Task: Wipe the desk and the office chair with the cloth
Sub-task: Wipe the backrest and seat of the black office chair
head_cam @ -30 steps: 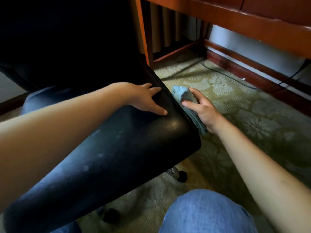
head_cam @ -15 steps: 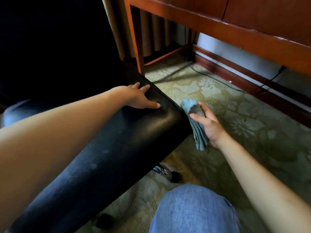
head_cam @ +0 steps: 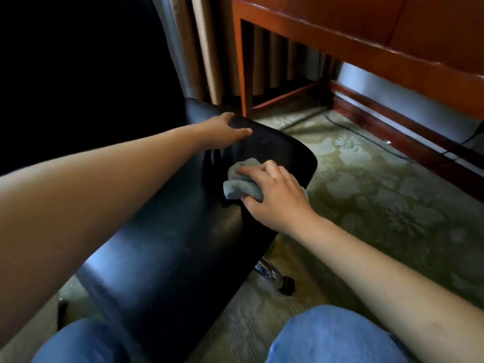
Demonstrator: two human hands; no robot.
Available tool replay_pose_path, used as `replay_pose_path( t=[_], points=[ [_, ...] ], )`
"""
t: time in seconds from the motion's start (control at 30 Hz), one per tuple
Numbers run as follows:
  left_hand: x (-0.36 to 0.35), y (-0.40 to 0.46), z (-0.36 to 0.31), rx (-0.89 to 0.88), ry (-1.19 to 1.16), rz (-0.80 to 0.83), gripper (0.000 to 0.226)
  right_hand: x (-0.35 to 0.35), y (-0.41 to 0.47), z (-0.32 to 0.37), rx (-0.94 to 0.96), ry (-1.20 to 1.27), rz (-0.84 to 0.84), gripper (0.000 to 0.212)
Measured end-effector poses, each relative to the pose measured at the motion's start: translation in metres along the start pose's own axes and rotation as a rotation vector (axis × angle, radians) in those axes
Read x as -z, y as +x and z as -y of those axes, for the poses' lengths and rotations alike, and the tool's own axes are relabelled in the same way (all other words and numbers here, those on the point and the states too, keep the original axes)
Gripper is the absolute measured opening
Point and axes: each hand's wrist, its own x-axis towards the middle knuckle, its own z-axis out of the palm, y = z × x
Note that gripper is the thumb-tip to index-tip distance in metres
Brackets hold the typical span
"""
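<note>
Now my right hand [head_cam: 275, 195] has come off the seat's side edge and presses the bunched blue-grey cloth [head_cam: 239, 183] onto the top of the black office chair seat [head_cam: 170, 252], fingers curled over it. My left hand [head_cam: 225, 131] has shifted farther back, fingers wrapped around the seat's far rim.

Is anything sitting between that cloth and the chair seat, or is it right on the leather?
Nothing visible is in the way. The right hand presses the cloth straight onto the black chair seat, near its far edge. The left hand grips the seat's edge farther back, apart from the cloth.
</note>
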Motion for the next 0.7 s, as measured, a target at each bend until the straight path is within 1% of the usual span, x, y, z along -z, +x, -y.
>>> replay_pose_path(
  t=[0.1,0.13,0.2,0.33,0.4,0.43,0.47,0.57,0.63,0.7],
  points=[
    [0.014,-0.021,0.023,-0.034,0.030,-0.016,0.081,-0.001,0.002,0.032,0.194,-0.160,0.193,0.063],
    [0.019,-0.028,0.033,-0.029,0.024,-0.019,0.080,-0.003,0.001,0.044,0.273,-0.185,0.257,0.065],
    [0.030,-0.045,0.052,-0.022,0.012,-0.040,0.076,-0.007,-0.005,0.067,0.451,-0.158,0.359,0.065],
    [0.054,-0.081,0.095,0.033,-0.005,-0.110,0.066,-0.014,-0.012,0.093,0.767,-0.077,0.488,0.059],
    [0.057,-0.101,0.128,0.104,-0.034,-0.168,0.060,-0.016,0.006,0.092,0.809,-0.071,0.489,0.056],
    [0.057,-0.110,0.145,0.142,-0.052,-0.204,0.058,-0.016,0.022,0.087,0.782,-0.079,0.462,0.055],
    [0.056,-0.117,0.159,0.181,-0.075,-0.235,0.057,-0.016,0.041,0.080,0.715,-0.101,0.416,0.055],
    [0.054,-0.132,0.186,0.268,-0.120,-0.294,0.052,-0.014,0.106,0.050,0.350,-0.173,0.267,0.053],
    [0.056,-0.136,0.193,0.279,-0.120,-0.330,0.047,-0.012,0.143,0.034,0.089,-0.215,0.189,0.050],
    [0.059,-0.141,0.198,0.283,-0.144,-0.374,0.041,-0.015,0.162,0.033,-0.080,-0.242,0.153,0.048]
  ],
)
